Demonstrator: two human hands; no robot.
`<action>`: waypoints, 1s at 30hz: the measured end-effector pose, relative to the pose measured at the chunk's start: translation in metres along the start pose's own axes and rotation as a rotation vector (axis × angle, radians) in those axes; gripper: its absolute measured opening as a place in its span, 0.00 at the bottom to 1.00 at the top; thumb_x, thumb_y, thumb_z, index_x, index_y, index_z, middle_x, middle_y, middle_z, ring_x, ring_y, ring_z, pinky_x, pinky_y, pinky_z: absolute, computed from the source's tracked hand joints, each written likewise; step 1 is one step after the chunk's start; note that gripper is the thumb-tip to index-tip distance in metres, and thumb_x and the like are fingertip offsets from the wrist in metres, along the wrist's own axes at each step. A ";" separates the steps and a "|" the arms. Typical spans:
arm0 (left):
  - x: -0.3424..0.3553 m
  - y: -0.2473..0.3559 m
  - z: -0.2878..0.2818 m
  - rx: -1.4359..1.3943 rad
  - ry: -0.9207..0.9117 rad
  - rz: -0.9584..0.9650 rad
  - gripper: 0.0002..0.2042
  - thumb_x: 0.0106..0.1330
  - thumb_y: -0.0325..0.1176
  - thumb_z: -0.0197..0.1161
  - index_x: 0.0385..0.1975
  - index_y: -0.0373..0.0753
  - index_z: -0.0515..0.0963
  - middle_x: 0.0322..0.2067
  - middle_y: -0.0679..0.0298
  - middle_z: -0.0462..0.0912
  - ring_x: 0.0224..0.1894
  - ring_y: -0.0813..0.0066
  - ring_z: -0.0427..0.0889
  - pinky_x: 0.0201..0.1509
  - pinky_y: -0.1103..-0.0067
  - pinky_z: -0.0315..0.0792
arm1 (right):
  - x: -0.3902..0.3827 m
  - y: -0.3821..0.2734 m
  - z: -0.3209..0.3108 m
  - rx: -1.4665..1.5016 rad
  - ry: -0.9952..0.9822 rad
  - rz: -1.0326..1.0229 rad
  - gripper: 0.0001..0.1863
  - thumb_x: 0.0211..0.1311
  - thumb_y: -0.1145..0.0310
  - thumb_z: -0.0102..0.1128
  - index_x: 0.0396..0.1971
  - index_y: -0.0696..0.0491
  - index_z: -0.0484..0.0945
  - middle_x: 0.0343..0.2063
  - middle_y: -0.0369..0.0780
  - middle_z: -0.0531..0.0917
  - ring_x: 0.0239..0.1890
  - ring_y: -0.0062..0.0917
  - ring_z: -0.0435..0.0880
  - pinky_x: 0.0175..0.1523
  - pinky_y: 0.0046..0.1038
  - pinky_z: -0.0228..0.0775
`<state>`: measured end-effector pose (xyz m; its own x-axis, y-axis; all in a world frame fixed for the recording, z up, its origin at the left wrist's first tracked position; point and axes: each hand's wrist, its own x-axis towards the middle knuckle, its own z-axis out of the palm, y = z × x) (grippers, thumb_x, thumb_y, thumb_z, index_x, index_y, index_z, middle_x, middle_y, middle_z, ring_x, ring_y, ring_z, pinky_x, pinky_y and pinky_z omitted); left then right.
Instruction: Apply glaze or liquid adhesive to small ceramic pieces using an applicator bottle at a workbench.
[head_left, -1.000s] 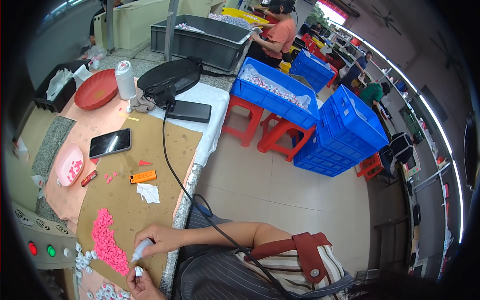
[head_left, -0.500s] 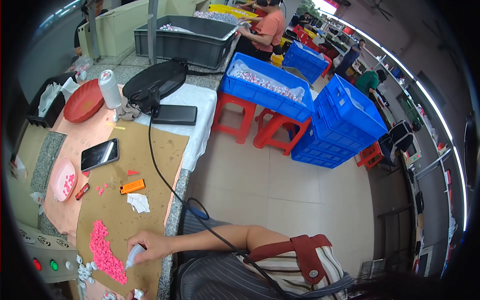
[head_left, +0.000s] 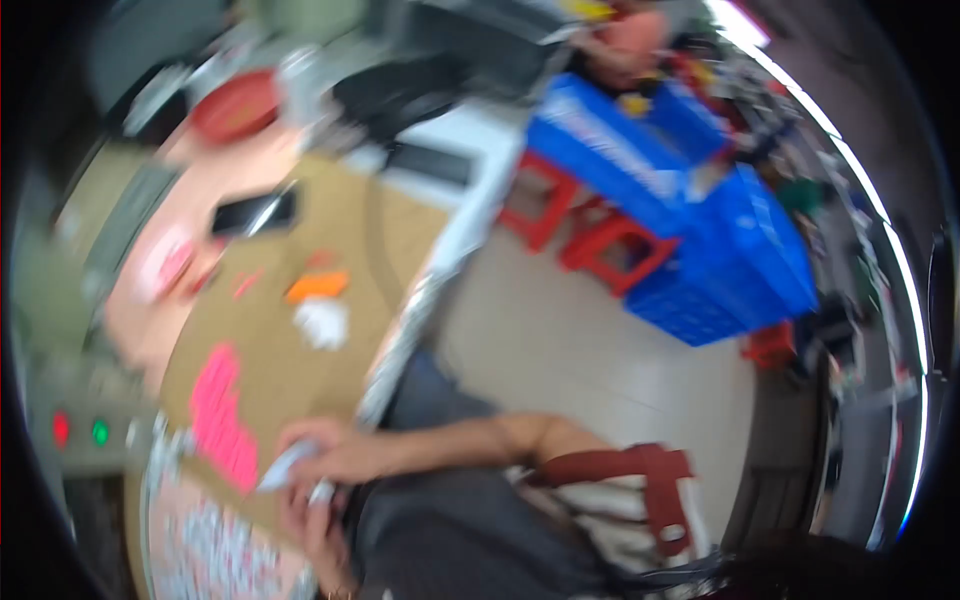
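Note:
The view is blurred. My right hand (head_left: 333, 450) grips a small translucent squeeze bottle (head_left: 286, 466), its narrow tip pointing down-left near a pile of bright pink small pieces (head_left: 220, 415) on brown cardboard (head_left: 280, 390). Just below it, my left hand (head_left: 320, 530) holds a small white piece (head_left: 322, 492) between its fingers, close under the bottle. Many small white pieces (head_left: 200, 550) lie on pink paper at the lower left. Beside the pink pile is a machine panel (head_left: 65, 455) with red and green buttons.
Farther up lie a phone (head_left: 250, 210), an orange object (head_left: 316, 284), white crumpled paper (head_left: 320, 322), a cable, a pink dish (head_left: 165, 265) and a red tray (head_left: 232, 105). Blue crates (head_left: 720, 270) and red stools (head_left: 610, 250) stand rightward; a co-worker in orange (head_left: 620, 40) is beyond.
The view has swung, shifting the bench up and rightward in the picture and blurring it. My left hand, with the white piece, has risen into fuller view below the bottle.

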<state>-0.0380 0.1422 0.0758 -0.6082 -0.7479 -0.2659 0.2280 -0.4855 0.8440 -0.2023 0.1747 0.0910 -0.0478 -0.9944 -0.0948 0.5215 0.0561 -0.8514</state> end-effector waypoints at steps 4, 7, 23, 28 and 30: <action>0.000 0.014 -0.012 0.133 0.095 0.035 0.22 0.57 0.22 0.60 0.53 0.31 0.66 0.38 0.61 0.78 0.39 0.76 0.78 0.40 0.84 0.73 | -0.008 -0.041 -0.003 -0.725 -0.034 -0.333 0.12 0.54 0.73 0.64 0.37 0.58 0.75 0.32 0.38 0.81 0.34 0.20 0.80 0.39 0.25 0.71; -0.011 0.014 -0.026 0.094 0.119 0.139 0.19 0.57 0.17 0.58 0.50 0.32 0.69 0.39 0.64 0.78 0.38 0.82 0.76 0.40 0.86 0.72 | 0.015 -0.045 0.008 -0.887 -0.178 -0.430 0.12 0.53 0.74 0.63 0.38 0.59 0.75 0.32 0.38 0.81 0.34 0.20 0.80 0.38 0.24 0.70; 0.001 0.006 -0.039 0.257 0.243 0.284 0.14 0.53 0.13 0.59 0.40 0.30 0.72 0.37 0.61 0.77 0.37 0.80 0.77 0.42 0.85 0.72 | -0.011 -0.052 -0.051 -0.102 0.669 -0.867 0.09 0.61 0.77 0.50 0.42 0.58 0.68 0.33 0.42 0.78 0.31 0.23 0.77 0.39 0.25 0.70; 0.023 0.013 -0.022 0.221 0.230 0.258 0.12 0.54 0.15 0.60 0.38 0.32 0.74 0.35 0.65 0.78 0.37 0.82 0.76 0.41 0.87 0.71 | -0.012 -0.039 -0.027 -0.404 0.378 -0.228 0.12 0.59 0.75 0.53 0.43 0.60 0.75 0.30 0.36 0.79 0.30 0.15 0.77 0.36 0.17 0.70; 0.022 0.010 -0.019 0.169 0.265 0.341 0.12 0.55 0.14 0.60 0.39 0.31 0.74 0.36 0.63 0.78 0.39 0.80 0.78 0.44 0.84 0.73 | -0.012 -0.031 -0.019 -0.532 0.331 -0.236 0.11 0.57 0.75 0.56 0.40 0.61 0.75 0.29 0.36 0.79 0.29 0.16 0.77 0.35 0.17 0.69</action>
<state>-0.0344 0.1118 0.0694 -0.2996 -0.9527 -0.0510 0.2407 -0.1272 0.9622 -0.2344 0.1871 0.1087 -0.4122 -0.9100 0.0442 -0.0218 -0.0387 -0.9990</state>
